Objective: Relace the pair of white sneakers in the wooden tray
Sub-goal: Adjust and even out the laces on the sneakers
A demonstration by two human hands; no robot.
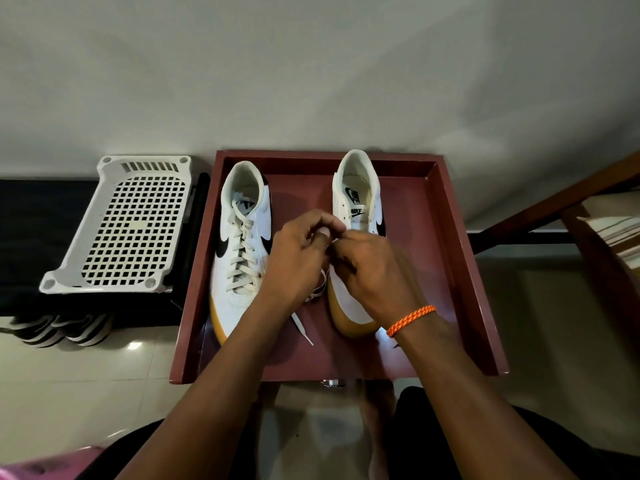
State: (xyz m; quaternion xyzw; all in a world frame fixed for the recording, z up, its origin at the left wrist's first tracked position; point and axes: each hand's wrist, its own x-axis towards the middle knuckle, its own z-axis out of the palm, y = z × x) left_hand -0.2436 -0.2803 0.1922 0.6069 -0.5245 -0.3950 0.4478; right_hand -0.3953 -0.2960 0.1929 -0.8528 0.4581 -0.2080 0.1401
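Observation:
Two white sneakers with black swooshes and tan toe soles stand in the reddish wooden tray [460, 271], toes toward me. The left sneaker [242, 244] is fully laced. The right sneaker [358, 202] has bare upper eyelets. A loose white lace [304, 329] trails from it onto the tray floor between the shoes. My left hand [298, 258] and my right hand [370, 268] meet over the right sneaker's eyelet area, fingers curled, pinching the lace between them. The fingertips hide the lace end.
A white perforated plastic rack [128, 226] lies on a dark surface left of the tray. Striped footwear [62, 329] sits below it on the glossy tiled floor. A wooden frame [588, 216] slants at the right. The wall is just behind the tray.

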